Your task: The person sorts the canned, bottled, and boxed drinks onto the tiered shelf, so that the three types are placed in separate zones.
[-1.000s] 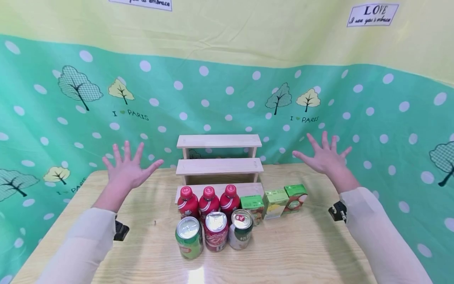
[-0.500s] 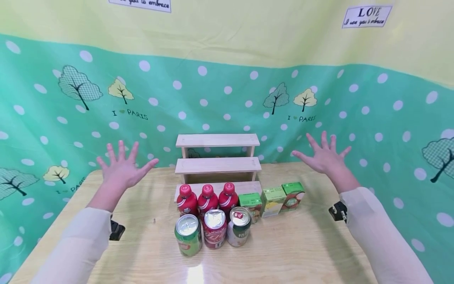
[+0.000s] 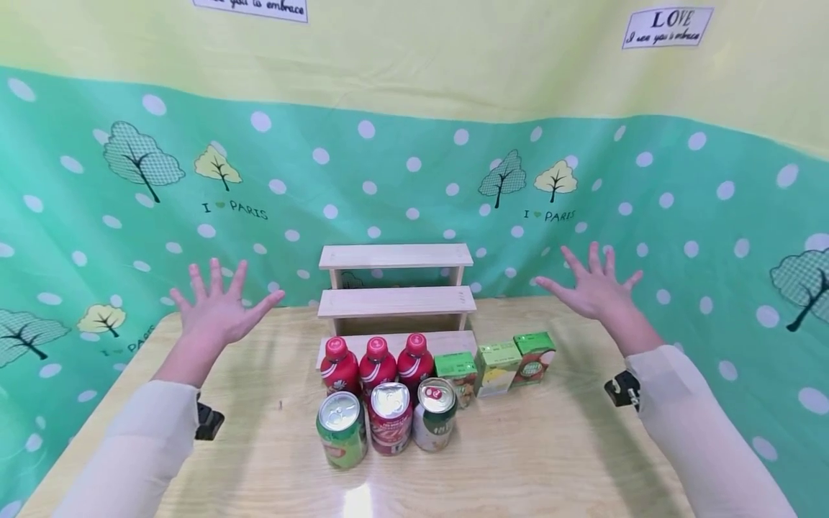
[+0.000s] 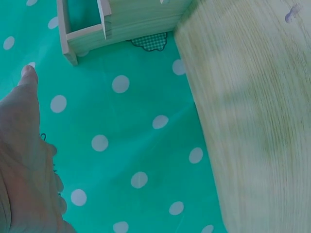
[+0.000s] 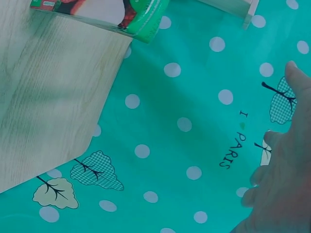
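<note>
My left hand [image 3: 216, 315] is raised left of the wooden step shelf [image 3: 396, 302], fingers spread and straight, holding nothing. On the other side my right hand [image 3: 596, 289] is spread the same way, above and beyond the juice boxes. Three red bottles [image 3: 377, 367] with red caps stand in a row before the shelf's lowest step. In front of them are a green can [image 3: 342, 432], a dark red can [image 3: 391, 421] and a white and dark green can [image 3: 435, 416]. Rightward stand a green-topped carton [image 3: 458, 374], a yellow-green carton [image 3: 497, 368] and a green and red carton [image 3: 534, 357].
The drinks and shelf stand on a light wooden table [image 3: 518, 460]. A teal and yellow cloth [image 3: 401, 165] with dots and trees hangs behind and at both sides. Each sleeve bears a black wrist camera, one on the left [image 3: 209, 421] and one on the right [image 3: 623, 389].
My left hand has shifted slightly to the left. The right hand stays nearly still, and the view has turned a little; bottles, cans and cartons keep their places.
</note>
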The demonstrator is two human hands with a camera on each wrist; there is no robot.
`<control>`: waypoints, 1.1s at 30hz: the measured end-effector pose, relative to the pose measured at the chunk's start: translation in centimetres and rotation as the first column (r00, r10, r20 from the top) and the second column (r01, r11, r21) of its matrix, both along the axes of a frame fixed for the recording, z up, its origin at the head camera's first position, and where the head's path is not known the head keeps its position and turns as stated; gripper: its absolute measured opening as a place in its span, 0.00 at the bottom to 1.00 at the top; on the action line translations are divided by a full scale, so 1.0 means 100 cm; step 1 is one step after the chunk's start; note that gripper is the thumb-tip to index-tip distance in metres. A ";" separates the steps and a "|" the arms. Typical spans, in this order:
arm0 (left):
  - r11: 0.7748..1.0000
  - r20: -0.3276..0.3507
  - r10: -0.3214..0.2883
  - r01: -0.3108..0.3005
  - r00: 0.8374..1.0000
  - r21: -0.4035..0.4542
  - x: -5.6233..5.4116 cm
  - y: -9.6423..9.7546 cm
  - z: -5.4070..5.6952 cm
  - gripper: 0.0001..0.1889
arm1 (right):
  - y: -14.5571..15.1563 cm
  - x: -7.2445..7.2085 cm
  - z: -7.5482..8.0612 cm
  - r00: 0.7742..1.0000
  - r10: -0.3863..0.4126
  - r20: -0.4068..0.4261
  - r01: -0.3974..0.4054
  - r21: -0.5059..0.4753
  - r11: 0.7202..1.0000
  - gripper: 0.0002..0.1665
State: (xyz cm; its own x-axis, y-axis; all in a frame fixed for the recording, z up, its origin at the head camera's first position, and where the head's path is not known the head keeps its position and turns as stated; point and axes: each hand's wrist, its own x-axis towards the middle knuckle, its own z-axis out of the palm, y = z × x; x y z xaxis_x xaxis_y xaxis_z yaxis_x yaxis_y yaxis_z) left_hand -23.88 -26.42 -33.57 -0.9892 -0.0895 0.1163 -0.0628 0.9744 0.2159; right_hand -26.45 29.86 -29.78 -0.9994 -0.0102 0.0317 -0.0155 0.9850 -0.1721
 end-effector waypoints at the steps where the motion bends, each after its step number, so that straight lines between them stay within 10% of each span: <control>1: 1.000 -0.001 0.001 -0.001 1.000 0.001 0.000 -0.001 -0.001 0.53 | 0.000 0.000 -0.001 1.000 0.001 -0.002 -0.001 -0.002 1.000 0.55; 19: 0.986 0.055 -0.067 0.058 0.996 0.154 -0.008 -0.002 -0.006 0.52 | 0.002 0.004 -0.015 0.998 0.042 0.038 -0.040 -0.049 0.998 0.54; 33: 0.691 0.047 -0.161 0.079 0.986 0.719 -0.026 0.017 -0.035 0.53 | 0.002 0.013 -0.033 0.974 0.194 0.113 -0.147 -0.335 0.931 0.52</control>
State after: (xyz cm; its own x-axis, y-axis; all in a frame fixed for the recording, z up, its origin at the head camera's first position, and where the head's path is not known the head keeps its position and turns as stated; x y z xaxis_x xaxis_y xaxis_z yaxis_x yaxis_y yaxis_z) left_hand -26.46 -24.74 -37.08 -0.9994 0.0155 -0.0301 -0.0173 0.5307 0.8474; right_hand -25.13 30.04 -33.06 -0.9778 -0.1939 -0.0797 -0.1304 0.8602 -0.4929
